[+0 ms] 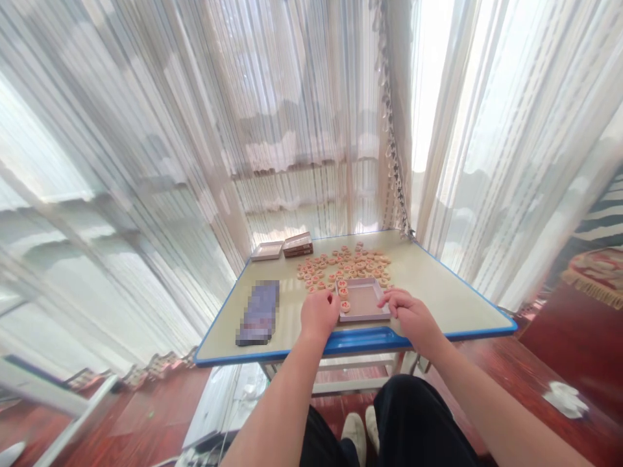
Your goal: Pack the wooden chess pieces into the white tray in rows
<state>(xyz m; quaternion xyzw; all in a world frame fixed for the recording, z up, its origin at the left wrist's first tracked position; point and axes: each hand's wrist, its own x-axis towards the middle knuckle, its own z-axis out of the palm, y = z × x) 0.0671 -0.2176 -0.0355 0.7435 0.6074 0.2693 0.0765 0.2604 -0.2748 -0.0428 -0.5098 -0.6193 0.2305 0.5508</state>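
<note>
A shallow pale tray (364, 317) sits near the front edge of the table, with three round Chinese chess pieces (343, 292) in a column along its left side. My left hand (318, 316) is closed in a fist at the tray's left side; what its fingers hold, if anything, is hidden. On the opposite side, the curled fingers of my right hand (406, 312) grip the tray's right rim. Behind the tray lies a loose spread of many wooden chess pieces (360, 263), several showing red characters.
At the back left of the blue-edged table (438, 292) are another shallow tray (267, 251) and a small stack of brown boxes (298, 244). A pixelated dark flat object (258, 313) lies at left. Sheer curtains (311, 130) hang behind the table.
</note>
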